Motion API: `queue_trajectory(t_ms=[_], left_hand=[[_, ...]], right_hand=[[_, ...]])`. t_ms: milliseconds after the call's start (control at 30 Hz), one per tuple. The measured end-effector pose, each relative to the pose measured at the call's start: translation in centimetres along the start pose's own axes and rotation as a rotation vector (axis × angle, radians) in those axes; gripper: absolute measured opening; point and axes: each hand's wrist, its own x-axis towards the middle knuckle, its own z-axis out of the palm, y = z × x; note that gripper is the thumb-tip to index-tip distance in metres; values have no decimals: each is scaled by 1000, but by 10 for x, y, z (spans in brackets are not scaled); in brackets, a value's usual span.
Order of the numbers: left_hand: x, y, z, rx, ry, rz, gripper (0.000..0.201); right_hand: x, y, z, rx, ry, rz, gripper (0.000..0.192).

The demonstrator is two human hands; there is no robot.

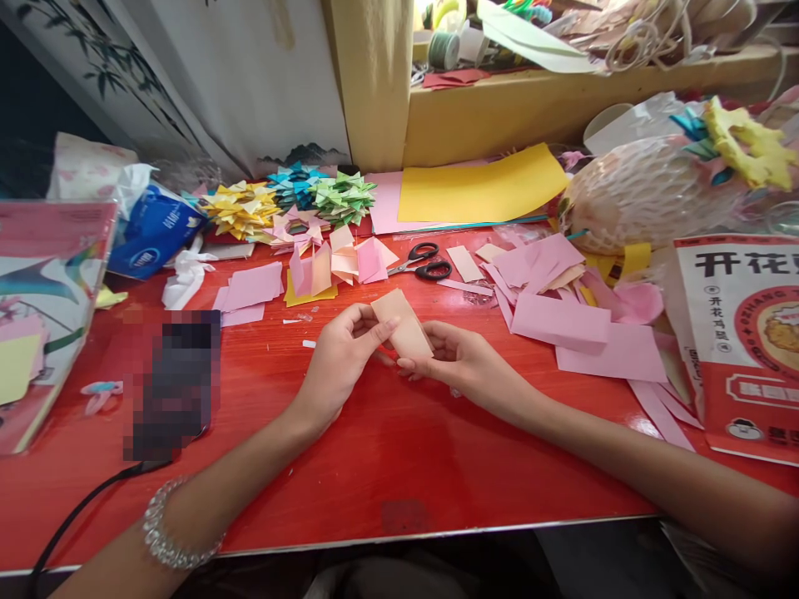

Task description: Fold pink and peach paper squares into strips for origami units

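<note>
Folding a small peach paper strip (403, 331) above the red table (399, 466): left hand (340, 359) pinches its upper end, right hand (459, 359) grips the lower edge. Best to align edges squarely before creasing, keeping clear of the pink scraps (562, 320) and scissors (424, 259).

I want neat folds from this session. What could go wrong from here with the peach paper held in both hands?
The peach paper strip is pinched between the left hand and right hand above the red table, not pressed flat, so a crease might go crooked. Loose pink sheets lie close to the right forearm and could get swept off. The scissors lie just beyond the hands.
</note>
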Motion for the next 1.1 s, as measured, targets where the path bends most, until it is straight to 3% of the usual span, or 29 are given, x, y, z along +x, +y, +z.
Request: queue_trajectory(t_ms=[200, 367, 733, 1100], left_hand=[[0, 2, 0, 20, 3, 3, 17], [0, 5, 1, 20, 25, -35, 22], [0, 6, 2, 0, -58, -102, 23], [-1, 7, 2, 6, -60, -106, 21]], right_hand=[[2, 0, -2, 28, 92, -12, 19], [7, 4, -7, 165, 238, -119, 16], [9, 3, -12, 128, 283, -169, 17], [8, 2, -12, 57, 295, -163, 17]])
